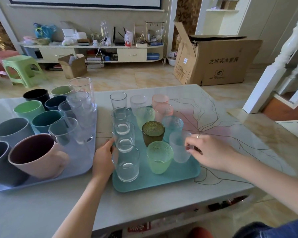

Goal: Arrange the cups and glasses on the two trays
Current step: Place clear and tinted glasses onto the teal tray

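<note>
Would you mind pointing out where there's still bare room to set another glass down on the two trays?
The teal tray has a bare strip along its near edge, in front of the light green glass. The lavender tray has a bare near-right corner beside the pink mug. The rest of both trays is crowded with cups and glasses.

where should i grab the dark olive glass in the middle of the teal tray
Take the dark olive glass at its open rim from above, a grip with fingertips across the top. It stands upright, with a light green glass and others crowding its sides, so a side approach looks blocked.
</note>
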Demonstrator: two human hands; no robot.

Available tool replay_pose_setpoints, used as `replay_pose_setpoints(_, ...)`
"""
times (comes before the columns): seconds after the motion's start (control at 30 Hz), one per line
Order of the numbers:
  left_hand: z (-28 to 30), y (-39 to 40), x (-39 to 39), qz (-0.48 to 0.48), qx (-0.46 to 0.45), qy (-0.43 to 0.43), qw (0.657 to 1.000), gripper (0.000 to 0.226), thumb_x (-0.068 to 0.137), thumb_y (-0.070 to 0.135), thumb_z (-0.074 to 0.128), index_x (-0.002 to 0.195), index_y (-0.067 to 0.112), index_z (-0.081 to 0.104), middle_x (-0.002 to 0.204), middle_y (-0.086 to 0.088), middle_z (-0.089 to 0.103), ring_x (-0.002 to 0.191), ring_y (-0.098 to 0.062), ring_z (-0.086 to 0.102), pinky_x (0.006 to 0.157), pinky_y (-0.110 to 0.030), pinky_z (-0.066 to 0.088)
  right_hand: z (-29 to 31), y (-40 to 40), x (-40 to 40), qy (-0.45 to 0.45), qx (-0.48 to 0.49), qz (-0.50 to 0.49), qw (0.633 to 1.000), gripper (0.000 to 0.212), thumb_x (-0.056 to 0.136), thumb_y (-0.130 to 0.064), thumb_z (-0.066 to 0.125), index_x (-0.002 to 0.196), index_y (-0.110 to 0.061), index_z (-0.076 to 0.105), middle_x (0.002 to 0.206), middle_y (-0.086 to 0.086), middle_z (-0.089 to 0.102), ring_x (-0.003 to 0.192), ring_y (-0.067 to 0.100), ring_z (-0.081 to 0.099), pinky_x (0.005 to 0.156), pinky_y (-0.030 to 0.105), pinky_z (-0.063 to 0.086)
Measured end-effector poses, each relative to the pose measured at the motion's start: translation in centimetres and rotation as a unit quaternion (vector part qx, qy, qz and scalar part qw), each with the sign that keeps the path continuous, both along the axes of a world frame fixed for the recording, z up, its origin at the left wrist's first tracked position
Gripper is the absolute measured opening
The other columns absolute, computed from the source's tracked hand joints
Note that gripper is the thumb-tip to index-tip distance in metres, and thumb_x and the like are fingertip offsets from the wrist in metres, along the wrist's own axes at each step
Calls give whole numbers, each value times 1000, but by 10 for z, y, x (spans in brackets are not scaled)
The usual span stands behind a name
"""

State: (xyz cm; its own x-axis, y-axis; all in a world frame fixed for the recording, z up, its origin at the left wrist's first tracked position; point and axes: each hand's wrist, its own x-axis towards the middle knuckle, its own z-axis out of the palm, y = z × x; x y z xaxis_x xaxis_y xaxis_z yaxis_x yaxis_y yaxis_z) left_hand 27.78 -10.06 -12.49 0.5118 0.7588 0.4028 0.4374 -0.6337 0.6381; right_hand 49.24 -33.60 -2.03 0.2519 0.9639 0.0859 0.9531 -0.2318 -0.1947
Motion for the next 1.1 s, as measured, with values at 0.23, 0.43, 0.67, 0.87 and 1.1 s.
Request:
replay_pose_setpoints(0.23, 1, -1, 1, 1, -14, -5, 1000, 26, 89, 9, 55, 113, 13, 65, 94, -11, 71, 83, -30, 65, 68, -27, 39, 13, 8, -2, 57, -75, -21, 995, 11, 82, -37, 51, 89, -37, 60, 83, -23, 54, 68, -3, 53, 64, 19, 45)
replay_pose_setpoints(0.43, -2, 2, 1, 10, -35, 9, 999, 31, 92, 18, 53, 120, 8, 58, 103, -15, 69, 91, -33, 63, 75, -35, 45, 16, 9, 47, 179, -17, -211, 961, 17, 94, -28, 45, 81, -23, 55, 75, 0, 65, 45, 15, 61, 39, 23, 45)
replay_pose_setpoints(0.67, 1, 2, 0, 4, -35, 20, 999, 27, 92, 14, 53, 118, 11, 60, 99, -15, 70, 89, -34, 64, 71, -34, 44, -43, 12, 36, 218, -197, -211, 932, 32, 95, -38, 50, 77, -12, 49, 62, 5, 58, 31, 12, 56, 29, 21, 40)
replay_pose_setpoints(0.87, 11, 4, -1, -48, -37, 57, 997, 45, 82, 27, 39, 116, 5, 59, 109, -18, 64, 95, -30, 60, 75, -30, 43, -56, 20, 35, 178, -176, -197, 948, 40, 92, -19, 48, 54, -16, 36, 44, 4, 48, 26, 11, 49, 31, 19, 34)
replay_pose_setpoints(1.1, 9, 15, 14, -32, -34, 105, 993, 45, 89, 12, 55, 134, 13, 50, 142, -14, 46, 133, -37, 39, 91, -38, 44, -55, 17, 43, 217, -147, -209, 942, 44, 89, -14, 53, 50, -16, 35, 39, 2, 45, 30, 13, 47, 43, 23, 40)
